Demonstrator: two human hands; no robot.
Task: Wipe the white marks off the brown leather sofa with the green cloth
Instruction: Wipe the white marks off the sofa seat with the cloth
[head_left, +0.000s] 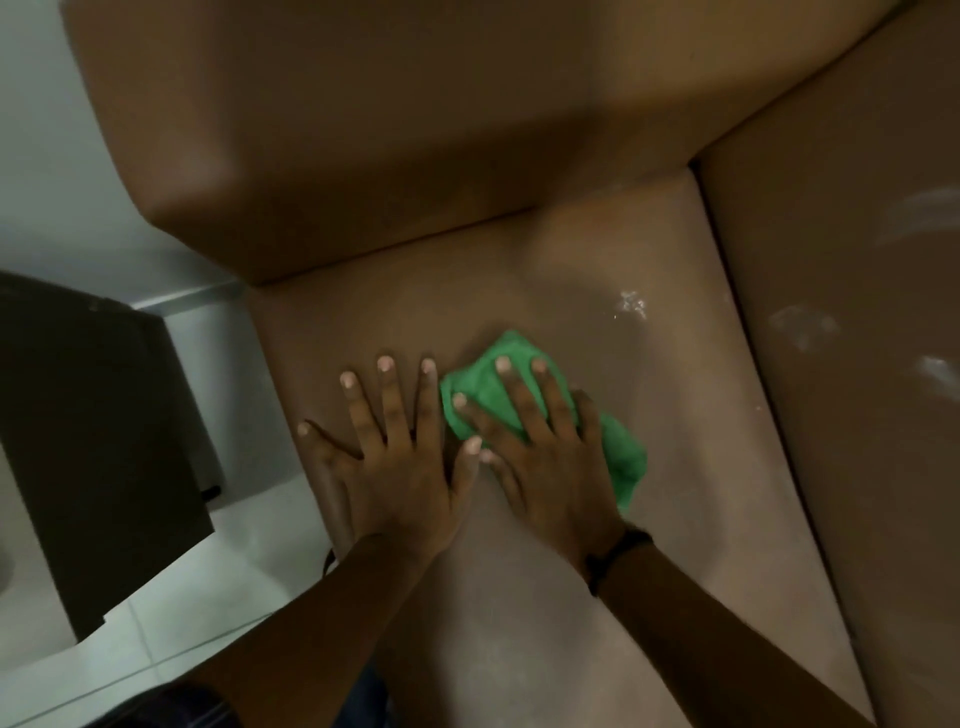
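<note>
The brown leather sofa (571, 260) fills most of the head view, and I look down on its left seat cushion. My right hand (540, 457) presses flat on the crumpled green cloth (626, 457) in the middle of that cushion. My left hand (395, 457) lies flat on bare leather just left of the cloth, fingers spread, holding nothing. A white mark (631, 304) sits on the cushion above and right of the cloth. More white marks (802, 325) smear the neighbouring cushion at the right.
The sofa's thick armrest (311, 130) rises at the upper left. A dark box-like object (98, 441) stands on the pale tiled floor (171, 623) left of the sofa. A black band (618, 551) circles my right wrist.
</note>
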